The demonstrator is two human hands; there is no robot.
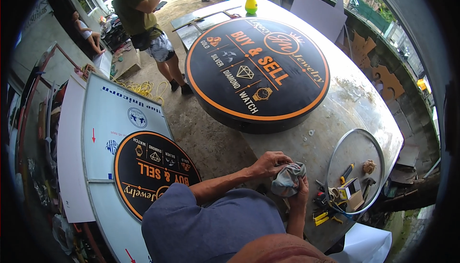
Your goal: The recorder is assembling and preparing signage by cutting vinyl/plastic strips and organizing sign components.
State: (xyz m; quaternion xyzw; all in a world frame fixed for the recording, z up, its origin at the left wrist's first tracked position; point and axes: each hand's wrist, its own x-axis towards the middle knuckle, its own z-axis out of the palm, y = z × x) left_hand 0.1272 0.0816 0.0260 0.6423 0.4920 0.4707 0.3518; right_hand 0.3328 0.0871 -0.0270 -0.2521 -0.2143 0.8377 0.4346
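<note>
In front of my body I hold a bunched grey cloth (pixel 288 180) with faint coloured patches. My right hand (pixel 300 193) is closed around its right side. My left hand (pixel 271 164) has its fingers bent and pressed against the cloth's upper edge. Beyond my hands a large round black sign (pixel 218 93) with an orange ring, lettering and small icons lies face up on the worktable (pixel 302 138). A metal hoop (pixel 330 160) rests to the right of the cloth.
Inside and beside the hoop are a screwdriver (pixel 347 173), a small box (pixel 352 191), a hammer (pixel 368 188) and yellow-handled pliers (pixel 322 218). A second round sign (pixel 125 167) leans at my left. A yellow spray bottle (pixel 250 5) stands at the far edge. Another person (pixel 134 4) stands beyond.
</note>
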